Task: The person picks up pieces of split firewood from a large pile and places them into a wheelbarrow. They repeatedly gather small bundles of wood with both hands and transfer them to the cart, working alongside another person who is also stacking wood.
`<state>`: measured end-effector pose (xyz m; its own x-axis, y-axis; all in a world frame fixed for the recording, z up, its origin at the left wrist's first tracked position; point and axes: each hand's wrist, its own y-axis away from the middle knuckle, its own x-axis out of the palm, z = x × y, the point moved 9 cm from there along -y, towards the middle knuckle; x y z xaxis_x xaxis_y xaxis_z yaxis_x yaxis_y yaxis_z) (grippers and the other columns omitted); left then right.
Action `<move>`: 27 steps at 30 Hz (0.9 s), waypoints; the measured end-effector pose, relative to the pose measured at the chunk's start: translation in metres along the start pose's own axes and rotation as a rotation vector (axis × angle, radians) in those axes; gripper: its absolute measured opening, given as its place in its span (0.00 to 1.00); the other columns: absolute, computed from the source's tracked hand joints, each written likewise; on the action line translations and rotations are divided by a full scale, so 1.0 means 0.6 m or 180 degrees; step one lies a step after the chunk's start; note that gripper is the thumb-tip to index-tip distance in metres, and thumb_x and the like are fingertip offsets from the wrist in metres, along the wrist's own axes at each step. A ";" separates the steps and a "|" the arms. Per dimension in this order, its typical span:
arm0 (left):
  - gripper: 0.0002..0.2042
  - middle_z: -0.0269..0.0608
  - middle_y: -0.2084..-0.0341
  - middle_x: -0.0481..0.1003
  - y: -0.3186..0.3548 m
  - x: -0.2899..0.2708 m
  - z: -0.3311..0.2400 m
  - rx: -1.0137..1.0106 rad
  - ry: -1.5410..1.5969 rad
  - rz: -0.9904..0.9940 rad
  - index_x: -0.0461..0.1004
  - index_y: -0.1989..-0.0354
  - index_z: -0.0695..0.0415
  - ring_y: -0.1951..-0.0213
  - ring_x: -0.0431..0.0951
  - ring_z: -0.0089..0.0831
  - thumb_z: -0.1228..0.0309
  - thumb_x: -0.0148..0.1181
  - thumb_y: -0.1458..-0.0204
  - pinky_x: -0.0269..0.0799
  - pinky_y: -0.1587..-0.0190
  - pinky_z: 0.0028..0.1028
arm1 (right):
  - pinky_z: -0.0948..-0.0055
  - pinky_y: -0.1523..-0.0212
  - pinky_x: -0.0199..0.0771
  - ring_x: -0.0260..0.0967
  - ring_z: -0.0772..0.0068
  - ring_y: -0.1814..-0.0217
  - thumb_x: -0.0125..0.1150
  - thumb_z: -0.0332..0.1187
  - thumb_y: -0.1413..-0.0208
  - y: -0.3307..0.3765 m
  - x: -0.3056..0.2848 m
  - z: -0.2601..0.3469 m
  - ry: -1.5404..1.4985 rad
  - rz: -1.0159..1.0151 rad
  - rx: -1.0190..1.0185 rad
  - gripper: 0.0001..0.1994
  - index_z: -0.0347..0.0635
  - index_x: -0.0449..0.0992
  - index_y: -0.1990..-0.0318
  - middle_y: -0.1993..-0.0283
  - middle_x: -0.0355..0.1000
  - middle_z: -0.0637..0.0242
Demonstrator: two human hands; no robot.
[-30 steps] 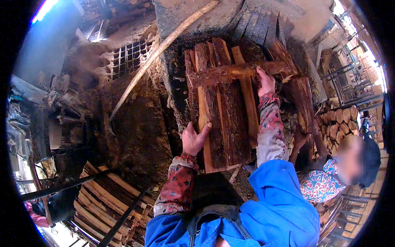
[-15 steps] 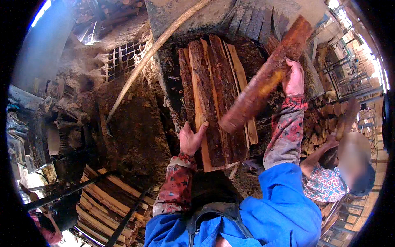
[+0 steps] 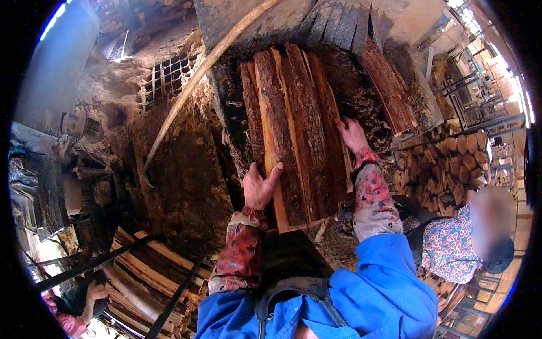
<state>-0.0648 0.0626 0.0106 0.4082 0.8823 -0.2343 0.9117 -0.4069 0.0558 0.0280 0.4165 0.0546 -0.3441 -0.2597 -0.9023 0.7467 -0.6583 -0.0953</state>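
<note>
A stack of long bark-covered wood slabs [image 3: 305, 124] lies lengthwise in front of me, with pale sawn wood showing between the dark bark faces. My left hand [image 3: 259, 187] grips the stack's left side near its close end, thumb on top and the other fingers mostly hidden. On the opposite side, my right hand [image 3: 353, 134] closes its fingers over the edge of the rightmost bark slab [image 3: 326, 96]. Another reddish-brown bark slab [image 3: 389, 87] lies apart, to the right of the stack.
A long curved wooden pole [image 3: 192, 85] slants across the left, beside a metal grid [image 3: 169, 76] in sawdust. Sawn slabs [image 3: 135, 265] lie between dark bars at lower left, near another person's hand [image 3: 97, 291]. Right, a person in a patterned top [image 3: 449, 243] is beside piled wood [image 3: 446, 169].
My right hand has brought its bark slab down and left onto the stack. My left hand stays in place. The person at right no longer holds up a wood piece; another hand appears at lower left.
</note>
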 end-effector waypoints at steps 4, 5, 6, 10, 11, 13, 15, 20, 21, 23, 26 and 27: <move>0.33 0.56 0.74 0.77 0.002 -0.001 -0.016 -0.0032 0.0004 -0.0003 0.72 0.62 0.74 0.72 0.77 0.39 0.48 0.68 0.57 0.71 0.68 0.34 | 0.60 0.51 0.69 0.71 0.47 0.52 0.54 0.56 0.45 0.002 -0.002 -0.022 -0.0275 0.0027 0.0421 0.33 0.27 0.71 0.50 0.58 0.73 0.41; 0.34 0.55 0.73 0.77 0.004 0.000 -0.022 -0.0058 0.0126 0.0073 0.72 0.61 0.75 0.71 0.78 0.37 0.49 0.69 0.58 0.72 0.67 0.33 | 0.61 0.51 0.70 0.72 0.48 0.52 0.52 0.58 0.45 0.004 0.001 -0.018 -0.0285 0.0212 0.0375 0.36 0.25 0.70 0.50 0.57 0.73 0.40; 0.33 0.53 0.72 0.78 0.006 0.001 -0.023 -0.0213 0.0207 0.0141 0.72 0.61 0.74 0.70 0.78 0.36 0.49 0.69 0.58 0.72 0.67 0.32 | 0.62 0.51 0.71 0.72 0.48 0.51 0.51 0.60 0.45 0.004 0.004 -0.013 -0.0290 0.0401 0.0337 0.38 0.23 0.70 0.50 0.55 0.73 0.39; 0.30 0.48 0.69 0.79 0.021 0.001 -0.036 -0.0625 0.0449 0.0424 0.73 0.59 0.72 0.66 0.78 0.29 0.53 0.70 0.57 0.73 0.63 0.29 | 0.68 0.52 0.71 0.73 0.55 0.52 0.54 0.63 0.47 0.036 0.000 0.018 -0.1573 0.0347 0.0097 0.43 0.20 0.66 0.48 0.53 0.74 0.43; 0.29 0.47 0.69 0.79 0.029 -0.002 -0.048 -0.0515 0.0667 0.0435 0.73 0.59 0.72 0.66 0.78 0.28 0.54 0.70 0.56 0.73 0.63 0.29 | 0.69 0.51 0.70 0.73 0.60 0.51 0.59 0.60 0.48 0.051 -0.010 0.009 -0.1328 0.0066 0.0303 0.42 0.20 0.66 0.47 0.55 0.74 0.46; 0.26 0.45 0.67 0.79 0.053 -0.017 -0.060 -0.0348 0.0311 0.0481 0.73 0.55 0.70 0.65 0.78 0.26 0.59 0.69 0.54 0.74 0.62 0.28 | 0.68 0.51 0.69 0.73 0.59 0.51 0.60 0.57 0.48 0.085 -0.010 0.013 -0.1104 0.0006 0.0395 0.40 0.20 0.66 0.48 0.55 0.74 0.45; 0.24 0.41 0.66 0.79 0.095 -0.034 -0.046 -0.0597 0.0669 0.0559 0.74 0.57 0.69 0.66 0.77 0.25 0.59 0.68 0.53 0.73 0.62 0.26 | 0.67 0.51 0.69 0.73 0.57 0.51 0.62 0.55 0.48 0.126 -0.008 0.021 -0.1108 0.0072 0.0459 0.37 0.21 0.68 0.50 0.56 0.74 0.44; 0.24 0.39 0.62 0.77 0.198 -0.084 0.032 -0.1307 0.1138 0.0941 0.73 0.53 0.67 0.61 0.76 0.25 0.58 0.67 0.51 0.71 0.56 0.28 | 0.66 0.52 0.69 0.73 0.57 0.54 0.63 0.54 0.49 0.242 0.015 0.030 -0.1405 0.0842 0.0477 0.33 0.24 0.72 0.54 0.58 0.76 0.49; 0.25 0.39 0.61 0.77 0.213 -0.089 0.048 -0.1407 0.1234 0.1019 0.73 0.53 0.67 0.61 0.75 0.25 0.57 0.66 0.51 0.71 0.55 0.28 | 0.65 0.52 0.70 0.73 0.58 0.55 0.63 0.55 0.49 0.263 0.023 0.035 -0.1702 0.1035 0.0291 0.33 0.25 0.73 0.55 0.59 0.76 0.50; 0.27 0.38 0.59 0.76 0.234 -0.102 0.081 -0.1563 0.1378 0.1074 0.73 0.52 0.67 0.59 0.74 0.26 0.55 0.66 0.51 0.69 0.52 0.28 | 0.67 0.50 0.68 0.71 0.62 0.52 0.62 0.54 0.48 0.300 0.052 0.015 -0.1959 0.1245 0.0486 0.33 0.26 0.72 0.52 0.56 0.75 0.52; 0.31 0.42 0.56 0.75 0.248 -0.107 0.103 -0.1488 0.1784 0.1128 0.71 0.50 0.67 0.55 0.73 0.30 0.51 0.68 0.53 0.67 0.49 0.31 | 0.69 0.46 0.65 0.66 0.68 0.47 0.60 0.54 0.46 0.342 0.091 -0.017 -0.2123 0.0880 0.0593 0.33 0.29 0.70 0.47 0.50 0.72 0.55; 0.32 0.43 0.56 0.75 0.250 -0.106 0.110 -0.1534 0.1582 0.1184 0.71 0.50 0.67 0.54 0.73 0.31 0.50 0.68 0.54 0.67 0.48 0.32 | 0.69 0.44 0.63 0.65 0.70 0.46 0.59 0.55 0.45 0.354 0.099 -0.040 -0.1968 0.0724 0.0855 0.33 0.30 0.69 0.45 0.48 0.70 0.56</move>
<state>0.0432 -0.0702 -0.0305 0.5596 0.7568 0.3377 0.5843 -0.6493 0.4869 0.1801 0.2782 -0.0293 -0.5158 -0.7122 -0.4761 0.6995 -0.6710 0.2459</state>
